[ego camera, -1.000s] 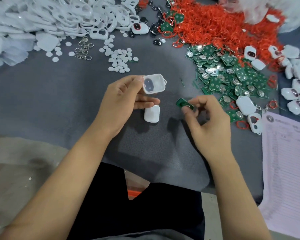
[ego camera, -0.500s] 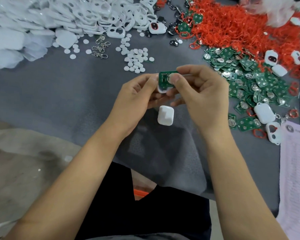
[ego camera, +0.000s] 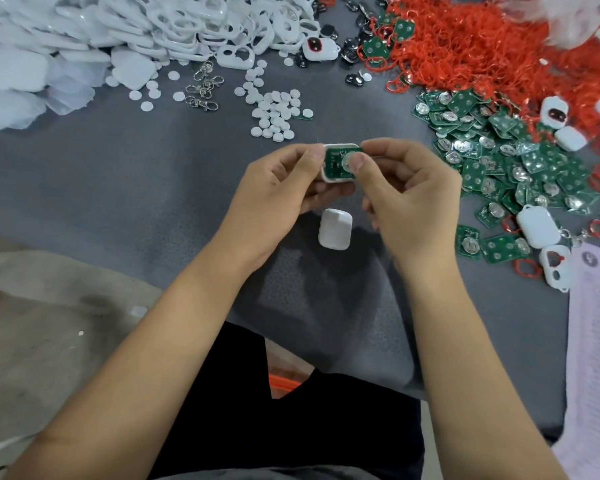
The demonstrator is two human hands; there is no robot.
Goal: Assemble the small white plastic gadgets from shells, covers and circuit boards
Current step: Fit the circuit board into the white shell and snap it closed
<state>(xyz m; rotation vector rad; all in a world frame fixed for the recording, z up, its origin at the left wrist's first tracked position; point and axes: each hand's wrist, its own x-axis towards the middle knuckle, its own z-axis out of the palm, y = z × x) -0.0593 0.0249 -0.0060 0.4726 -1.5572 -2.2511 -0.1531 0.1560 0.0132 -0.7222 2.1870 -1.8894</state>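
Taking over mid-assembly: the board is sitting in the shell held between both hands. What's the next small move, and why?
Probably press the circuit board flat into the white shell with the right thumb. The right hand already has its thumb on the board's silver disc, the left hand grips the shell, and the white cover lies on the mat, not yet fitted.

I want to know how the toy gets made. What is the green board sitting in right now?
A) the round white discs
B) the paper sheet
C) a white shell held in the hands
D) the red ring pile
C: the green board lies in the white shell, gripped by the left hand while the right hand's thumb presses it.
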